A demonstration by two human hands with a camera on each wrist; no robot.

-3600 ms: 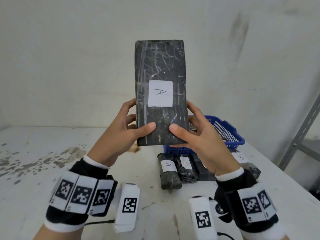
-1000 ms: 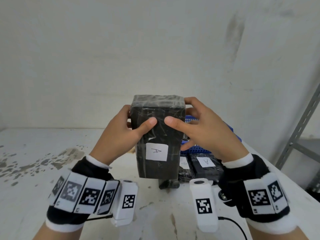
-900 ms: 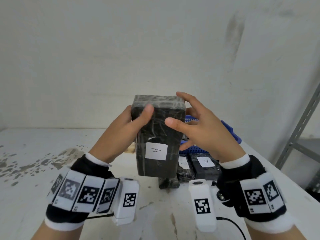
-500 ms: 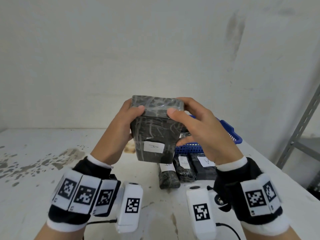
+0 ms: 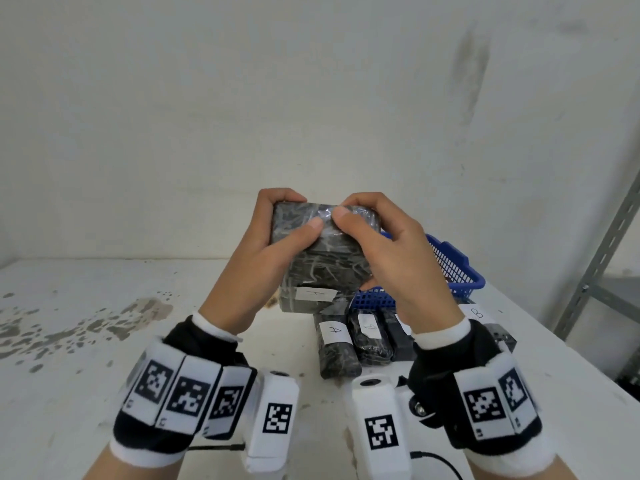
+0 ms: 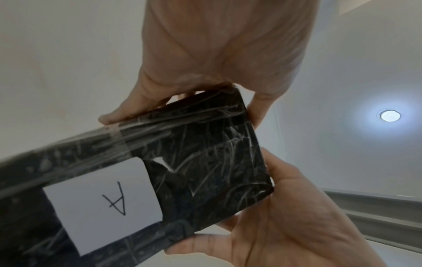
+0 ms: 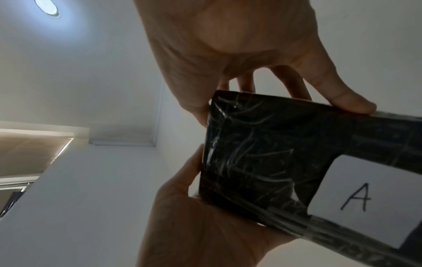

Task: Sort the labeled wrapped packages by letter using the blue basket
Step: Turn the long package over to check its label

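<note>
I hold a black film-wrapped package (image 5: 322,261) with both hands above the table, tilted so its upper end faces me. Its white label "A" (image 5: 317,294) sits low on the front face. My left hand (image 5: 273,233) grips the upper end from the left, thumb across the front. My right hand (image 5: 375,233) grips it from the right, fingers curled over the top. The wrist views show the same package (image 6: 200,159) (image 7: 262,153) between both palms. The blue basket (image 5: 455,268) stands behind my right hand, partly hidden.
A row of wrapped packages lies on the white table (image 5: 104,358) in front of the basket: one labelled "A" (image 5: 335,344), two more (image 5: 370,337) beside it. A package marked "B" (image 5: 486,322) lies to the right. A grey metal shelf post (image 5: 602,258) stands at far right.
The package has come down from upright at face height and tipped its top toward me. Both hands shifted their hold from its lower end to its upper end.
</note>
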